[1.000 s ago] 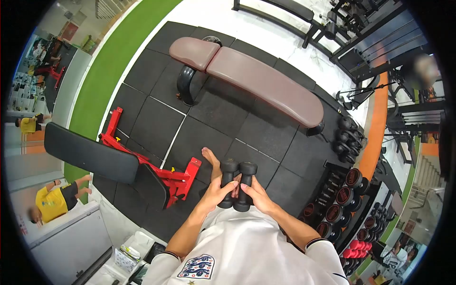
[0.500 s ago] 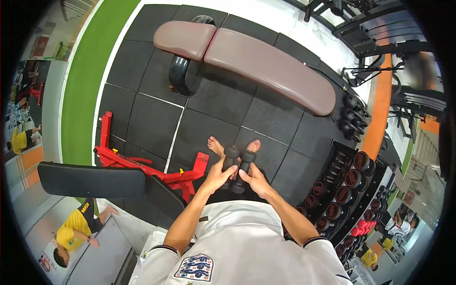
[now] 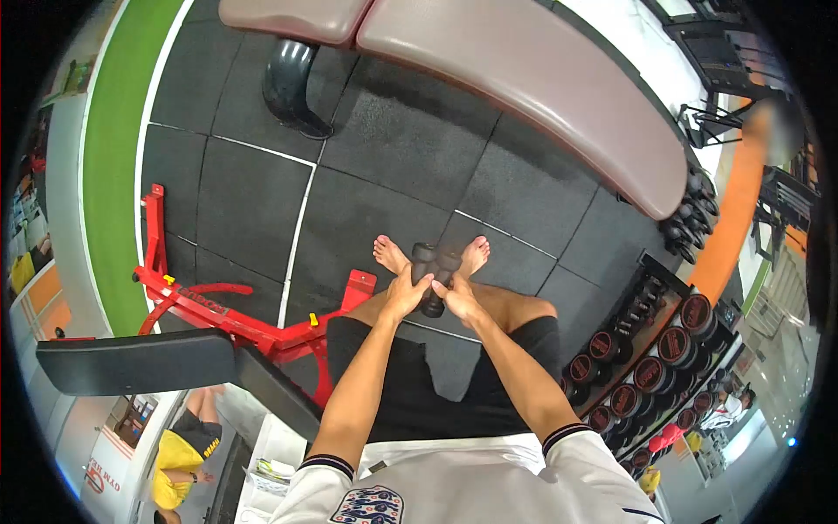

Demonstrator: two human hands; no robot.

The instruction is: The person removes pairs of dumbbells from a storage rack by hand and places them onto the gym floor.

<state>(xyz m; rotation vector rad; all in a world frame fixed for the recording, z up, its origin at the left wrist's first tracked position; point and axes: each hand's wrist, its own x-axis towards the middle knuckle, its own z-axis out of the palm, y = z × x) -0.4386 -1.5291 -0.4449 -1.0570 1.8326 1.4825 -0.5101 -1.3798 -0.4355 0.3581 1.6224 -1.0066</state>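
Left hand (image 3: 406, 293) and right hand (image 3: 462, 299) of mine, fingers closed round a pair of black dumbbells (image 3: 424, 254) near frame centre, below the brown bench (image 3: 524, 74) up top: pickup looks done, dumbbells not set down, anything beyond can't tell.

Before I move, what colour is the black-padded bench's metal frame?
The metal frame is red, clearest in the head view.

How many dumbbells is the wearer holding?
2: the left dumbbell in the left hand, and the right dumbbell in the right hand, close together. The hands hide parts of both.
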